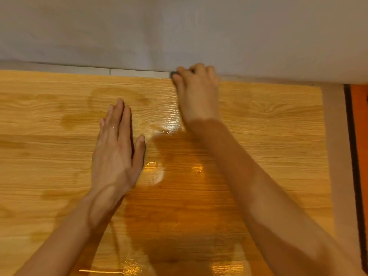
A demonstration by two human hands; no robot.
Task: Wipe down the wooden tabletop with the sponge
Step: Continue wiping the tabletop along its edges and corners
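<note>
One bench with a light wood-grain top fills the view, and two bare hands are on it. At far left the wood is mostly dry, with a few darker damp patches. The left hand lies flat, palm down, its four fingers together and pointing to the wall, the thumb spread to the side; it holds nothing. One thin ring shows on a finger. Between the two forearms a wet sheen covers the wood and glints in several spots. The right hand reaches to the far edge of the bench, fingers curled down over one dark sponge, of which only a small corner shows by the fingertips, against the pale strip under the grey wall. At far right an orange surface runs beside the bench.
</note>
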